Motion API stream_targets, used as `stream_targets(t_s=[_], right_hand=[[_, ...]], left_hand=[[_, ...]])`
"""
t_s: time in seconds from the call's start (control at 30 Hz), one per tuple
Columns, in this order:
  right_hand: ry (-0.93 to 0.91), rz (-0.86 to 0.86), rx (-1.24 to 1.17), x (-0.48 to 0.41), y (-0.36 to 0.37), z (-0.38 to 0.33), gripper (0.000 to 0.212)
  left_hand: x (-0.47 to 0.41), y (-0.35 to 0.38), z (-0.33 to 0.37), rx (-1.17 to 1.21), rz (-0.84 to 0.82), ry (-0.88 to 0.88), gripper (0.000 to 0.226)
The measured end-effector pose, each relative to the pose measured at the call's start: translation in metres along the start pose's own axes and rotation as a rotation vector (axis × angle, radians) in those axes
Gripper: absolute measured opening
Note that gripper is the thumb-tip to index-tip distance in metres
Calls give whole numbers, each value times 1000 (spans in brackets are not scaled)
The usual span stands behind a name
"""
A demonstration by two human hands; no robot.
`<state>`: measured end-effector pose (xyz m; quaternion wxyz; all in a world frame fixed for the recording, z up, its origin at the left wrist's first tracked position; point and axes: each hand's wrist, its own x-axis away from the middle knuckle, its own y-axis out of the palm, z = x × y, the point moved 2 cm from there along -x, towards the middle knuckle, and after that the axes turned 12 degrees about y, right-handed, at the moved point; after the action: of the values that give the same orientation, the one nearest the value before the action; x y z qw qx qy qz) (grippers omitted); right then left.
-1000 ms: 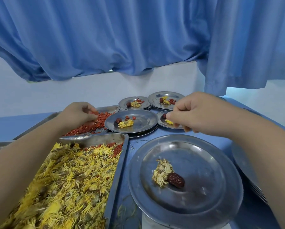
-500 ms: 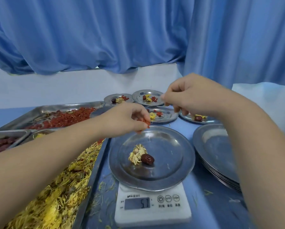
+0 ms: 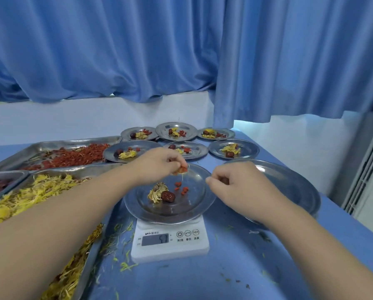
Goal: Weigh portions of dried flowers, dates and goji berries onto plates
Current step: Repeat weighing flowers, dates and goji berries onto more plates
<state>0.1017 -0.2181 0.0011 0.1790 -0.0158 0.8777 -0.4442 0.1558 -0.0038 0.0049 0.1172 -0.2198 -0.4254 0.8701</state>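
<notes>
Left hand (image 3: 159, 163) pinches goji berries (image 3: 182, 169) above far rim of plate (image 3: 203, 204)

On my feed the steel plate (image 3: 199, 204) sits flat on the white scale (image 3: 170, 249). It's got one frilly yellow dried flower (image 3: 157, 192), with a dark red date (image 3: 168, 196) touching its right side and a few goji berries (image 3: 182, 189) just beside them. A few more are pinched in the left hand (image 3: 159, 165) over the plate's far rim.

scale readout (image 3: 155, 239) blurred, dates tray (image 3: 8, 172) cut off at left edge
</notes>
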Motion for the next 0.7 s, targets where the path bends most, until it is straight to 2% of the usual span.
stream_targets(t_s=[0.1, 0.33, 0.7], right_hand=[[7, 39, -51, 14, 12, 6, 35], [-40, 113, -27, 26, 20, 9, 36], [-23, 99, -2, 25, 24, 14, 36]], left_hand=[[4, 2, 1, -9, 66, 9, 17], [8, 9, 9, -125, 69, 42, 19], [6, 10, 14, -243, 73, 25, 7]])
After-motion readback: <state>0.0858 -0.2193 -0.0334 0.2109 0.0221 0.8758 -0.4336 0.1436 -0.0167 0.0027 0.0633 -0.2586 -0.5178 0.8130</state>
